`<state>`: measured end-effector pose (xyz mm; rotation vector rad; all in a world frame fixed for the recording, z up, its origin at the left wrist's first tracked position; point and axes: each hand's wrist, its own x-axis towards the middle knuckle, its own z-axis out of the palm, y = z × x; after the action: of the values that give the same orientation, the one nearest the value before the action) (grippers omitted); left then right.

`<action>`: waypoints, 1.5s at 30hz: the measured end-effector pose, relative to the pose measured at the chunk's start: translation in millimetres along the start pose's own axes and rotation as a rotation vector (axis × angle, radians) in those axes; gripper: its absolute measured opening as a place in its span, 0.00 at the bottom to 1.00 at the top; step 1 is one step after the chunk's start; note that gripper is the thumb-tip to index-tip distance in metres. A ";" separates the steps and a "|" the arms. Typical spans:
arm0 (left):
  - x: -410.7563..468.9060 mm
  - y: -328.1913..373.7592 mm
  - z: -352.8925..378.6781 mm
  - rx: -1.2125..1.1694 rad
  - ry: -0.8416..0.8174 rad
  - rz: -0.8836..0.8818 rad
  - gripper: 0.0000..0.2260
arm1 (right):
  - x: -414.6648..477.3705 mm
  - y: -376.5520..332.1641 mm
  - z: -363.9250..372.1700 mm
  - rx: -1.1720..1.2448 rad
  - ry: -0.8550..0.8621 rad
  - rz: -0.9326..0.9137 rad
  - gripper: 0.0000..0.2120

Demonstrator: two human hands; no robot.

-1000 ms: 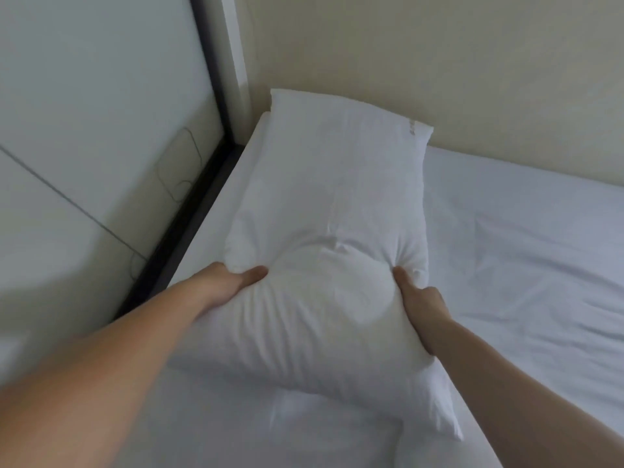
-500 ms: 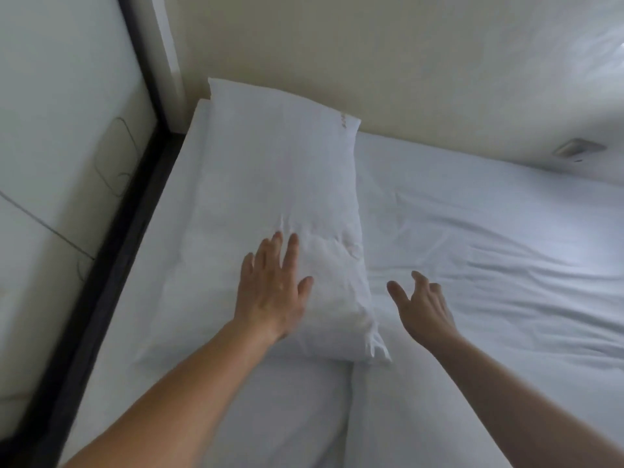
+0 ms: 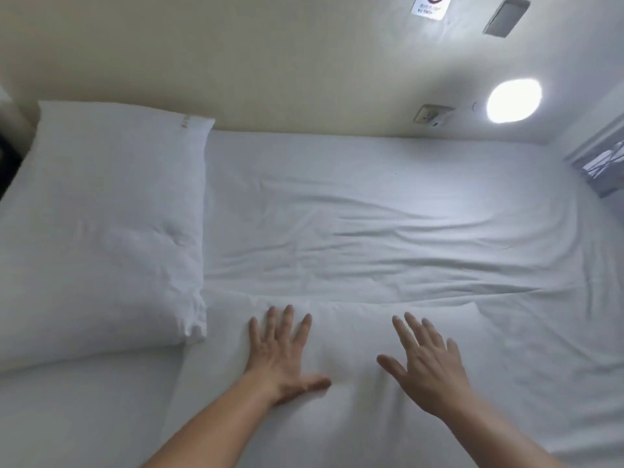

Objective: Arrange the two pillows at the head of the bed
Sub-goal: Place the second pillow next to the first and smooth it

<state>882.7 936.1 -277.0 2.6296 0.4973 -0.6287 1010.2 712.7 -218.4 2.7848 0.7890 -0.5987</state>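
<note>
On the bed [image 3: 388, 214], one pillow [image 3: 101, 224] lies at the left by the wall. The second pillow [image 3: 371, 349] lies nearer, under both hands: left hand [image 3: 280, 349] flat, right hand [image 3: 425, 363] hovering, fingers spread, gripping nothing.

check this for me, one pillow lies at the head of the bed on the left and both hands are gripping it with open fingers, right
Not quite. The pillow does lie at the head of the bed on the left, but neither hand grips it. In the head view the left hand and right hand, fingers open, are apart from it, over a second pillow lower on the bed sheet.
</note>
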 end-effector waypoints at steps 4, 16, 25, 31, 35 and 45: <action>61.7 23.6 3.8 0.017 0.057 -0.065 0.56 | 29.3 40.1 27.8 0.030 0.099 -0.125 0.41; 30.0 58.9 48.8 0.125 0.015 -0.110 0.30 | 41.9 36.0 105.5 0.014 -0.073 -0.157 0.44; -97.3 34.1 51.5 -0.054 -0.112 -0.153 0.27 | -64.8 -19.2 98.6 0.167 0.278 -0.372 0.24; -142.9 6.4 39.1 -0.103 -0.010 -0.158 0.31 | -96.0 -62.7 104.4 0.306 0.595 -0.384 0.04; -190.4 14.0 26.7 -0.143 0.195 -0.122 0.30 | -117.8 -67.2 78.5 0.453 0.675 -0.179 0.09; -383.1 -68.9 -8.9 -0.456 0.638 -0.456 0.28 | -224.1 -216.4 -38.3 0.626 0.746 -0.711 0.03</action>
<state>536.5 905.3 -101.7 2.2286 1.2770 0.2243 732.6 802.2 -102.5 3.2513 2.1030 0.2229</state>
